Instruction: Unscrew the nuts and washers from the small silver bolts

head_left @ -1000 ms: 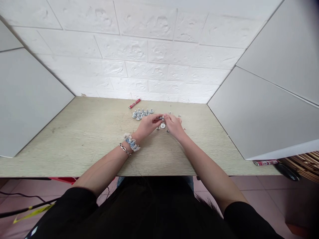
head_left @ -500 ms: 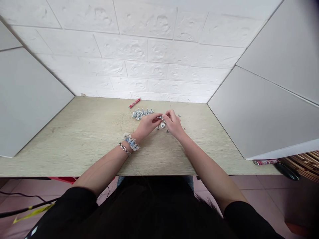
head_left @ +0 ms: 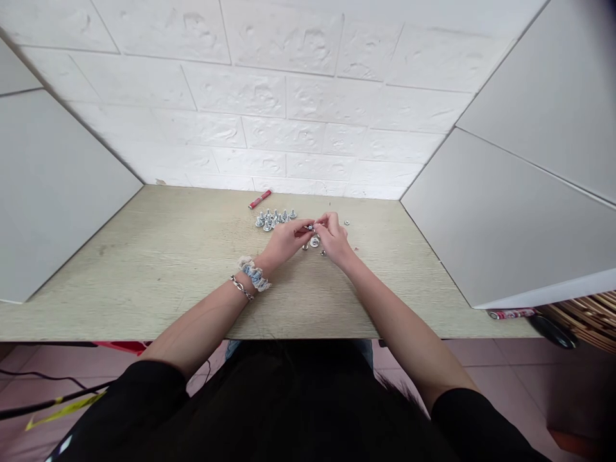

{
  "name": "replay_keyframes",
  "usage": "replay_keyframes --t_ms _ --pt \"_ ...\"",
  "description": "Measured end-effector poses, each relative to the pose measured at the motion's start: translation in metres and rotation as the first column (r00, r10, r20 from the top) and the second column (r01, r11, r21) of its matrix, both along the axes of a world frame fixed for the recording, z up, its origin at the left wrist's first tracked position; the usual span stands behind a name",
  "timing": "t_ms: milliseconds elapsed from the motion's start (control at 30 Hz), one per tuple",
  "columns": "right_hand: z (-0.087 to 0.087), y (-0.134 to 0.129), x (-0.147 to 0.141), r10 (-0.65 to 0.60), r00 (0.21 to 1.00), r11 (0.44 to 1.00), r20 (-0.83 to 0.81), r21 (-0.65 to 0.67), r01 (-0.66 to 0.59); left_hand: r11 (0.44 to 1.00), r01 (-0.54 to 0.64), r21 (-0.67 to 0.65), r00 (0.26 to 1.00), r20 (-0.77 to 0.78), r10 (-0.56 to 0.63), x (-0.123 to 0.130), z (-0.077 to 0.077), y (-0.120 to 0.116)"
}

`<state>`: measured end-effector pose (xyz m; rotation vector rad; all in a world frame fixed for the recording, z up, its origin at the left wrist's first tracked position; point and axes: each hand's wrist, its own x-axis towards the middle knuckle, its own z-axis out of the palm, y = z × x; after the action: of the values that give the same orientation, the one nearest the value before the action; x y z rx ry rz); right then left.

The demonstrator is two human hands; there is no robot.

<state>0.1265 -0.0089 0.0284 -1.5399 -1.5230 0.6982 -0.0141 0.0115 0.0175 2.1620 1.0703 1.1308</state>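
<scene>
My left hand (head_left: 286,239) is closed in a pinch on a small silver bolt (head_left: 310,227), held sideways just above the table. My right hand (head_left: 333,237) meets it from the other side, thumb and forefinger pinched at the bolt's end; whatever small part sits in them is hidden. Under the hands lie a round washer (head_left: 314,242), a loose bolt (head_left: 305,246) and a small nut-like piece (head_left: 323,253). Left of them stands a cluster of several silver bolts (head_left: 274,219), threads up, with washers at their bases.
A red tube-like packet (head_left: 260,199) lies near the white brick wall (head_left: 308,96). Another small nut (head_left: 346,222) is right of my hands. Grey panels (head_left: 529,224) flank the wooden table (head_left: 168,276). A wicker basket (head_left: 591,321) and a dark object (head_left: 553,332) are at the right edge.
My fingers have shifted very slightly around the bolt, with both hands staying in the same place. The loose parts on the table have not visibly moved.
</scene>
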Motion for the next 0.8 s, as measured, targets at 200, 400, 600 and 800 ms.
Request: replay_keyframes --t_ms 200,400,600,800 --pt "-0.0039 0.0047 0.0044 0.047 0.989 0.998 0.144 0.042 -0.053 1.000 -0.001 0.015 1.000 -0.008 0.001 0.0004 0.0002 -0.0003" --pt "-0.0056 0.0066 0.0038 0.052 0.996 0.997 0.072 0.054 -0.056 1.000 0.014 0.014 1.000 -0.005 -0.014 0.0005 0.0000 -0.0009" --pt "-0.0058 0.0045 0.0027 0.027 1.000 0.996 -0.005 0.089 -0.027 1.000 0.007 0.028 1.000 -0.009 -0.006 0.0006 0.0012 -0.0004" --pt "-0.0075 0.0059 0.0062 0.024 0.991 0.997 0.130 0.076 -0.034 0.999 0.024 0.040 0.999 0.028 -0.025 0.0011 0.0004 -0.0010"
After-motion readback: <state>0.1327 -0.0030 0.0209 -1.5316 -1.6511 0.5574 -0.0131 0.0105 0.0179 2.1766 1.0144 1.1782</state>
